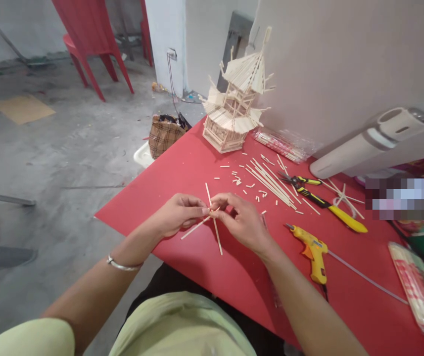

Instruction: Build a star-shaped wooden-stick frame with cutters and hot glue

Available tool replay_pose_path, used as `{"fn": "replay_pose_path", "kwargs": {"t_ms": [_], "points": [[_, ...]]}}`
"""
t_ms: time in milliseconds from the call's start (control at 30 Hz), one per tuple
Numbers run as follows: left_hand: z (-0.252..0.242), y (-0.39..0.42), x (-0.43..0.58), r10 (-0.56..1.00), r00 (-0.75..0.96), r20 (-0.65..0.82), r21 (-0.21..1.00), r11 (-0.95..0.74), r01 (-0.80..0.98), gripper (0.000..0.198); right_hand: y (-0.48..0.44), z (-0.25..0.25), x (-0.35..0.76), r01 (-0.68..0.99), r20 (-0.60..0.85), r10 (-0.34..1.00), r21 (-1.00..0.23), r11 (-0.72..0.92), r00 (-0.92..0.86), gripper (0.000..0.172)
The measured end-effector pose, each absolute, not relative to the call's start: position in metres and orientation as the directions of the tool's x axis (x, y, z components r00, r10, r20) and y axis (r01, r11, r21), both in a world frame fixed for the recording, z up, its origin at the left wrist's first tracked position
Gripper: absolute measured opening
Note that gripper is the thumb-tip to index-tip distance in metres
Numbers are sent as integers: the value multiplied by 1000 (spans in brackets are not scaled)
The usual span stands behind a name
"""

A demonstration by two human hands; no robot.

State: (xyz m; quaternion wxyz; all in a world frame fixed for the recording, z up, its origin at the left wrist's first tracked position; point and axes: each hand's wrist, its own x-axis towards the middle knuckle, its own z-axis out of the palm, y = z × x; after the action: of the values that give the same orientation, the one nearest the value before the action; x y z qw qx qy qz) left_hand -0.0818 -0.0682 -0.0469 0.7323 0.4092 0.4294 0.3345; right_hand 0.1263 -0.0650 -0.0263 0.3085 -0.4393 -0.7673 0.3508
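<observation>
Over the red tabletop, my left hand (182, 215) and my right hand (239, 220) meet with thumbs and fingertips closed at the middle of a small frame of crossed wooden sticks (217, 238). Its thin arms spread out from between my fingers; the joint itself is mostly hidden. Short cut stick pieces (237, 181) lie scattered just beyond my hands, beside a bundle of long sticks (271, 183). To the right of my right hand rests a yellow hot glue gun (317, 252) with a glue stick out of its back. Yellow-and-black cutting pliers (321, 200) lie behind it.
A pagoda model of sticks (234, 109) stands at the table's far corner. Packs of sticks (282, 146) lie by the wall and at the right edge (417, 287). A grey pipe (349, 151) leans there. On the floor are a checked bag (165, 136) and a red chair (89, 44).
</observation>
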Motion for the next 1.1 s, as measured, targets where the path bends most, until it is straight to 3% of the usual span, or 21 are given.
{"fn": "replay_pose_path", "kwargs": {"t_ms": [433, 600, 800, 1100], "points": [[-57, -59, -83, 818, 449, -359, 887, 449, -109, 31, -58, -29, 128, 512, 240, 858, -718, 472, -453, 13], [-58, -60, -81, 850, 363, -383, 915, 404, 20, 35, -54, -35, 131, 569, 223, 866, -677, 467, -447, 13], [-51, -59, -82, 985, 60, -165, 964, 148, 220, 29, -47, -39, 131, 630, 128, 801, -551, 548, -585, 16], [-53, -62, -85, 992, 72, -108, 945, 80, 318, 26, -43, -39, 126, 634, 44, 759, -520, 573, -650, 18]]}}
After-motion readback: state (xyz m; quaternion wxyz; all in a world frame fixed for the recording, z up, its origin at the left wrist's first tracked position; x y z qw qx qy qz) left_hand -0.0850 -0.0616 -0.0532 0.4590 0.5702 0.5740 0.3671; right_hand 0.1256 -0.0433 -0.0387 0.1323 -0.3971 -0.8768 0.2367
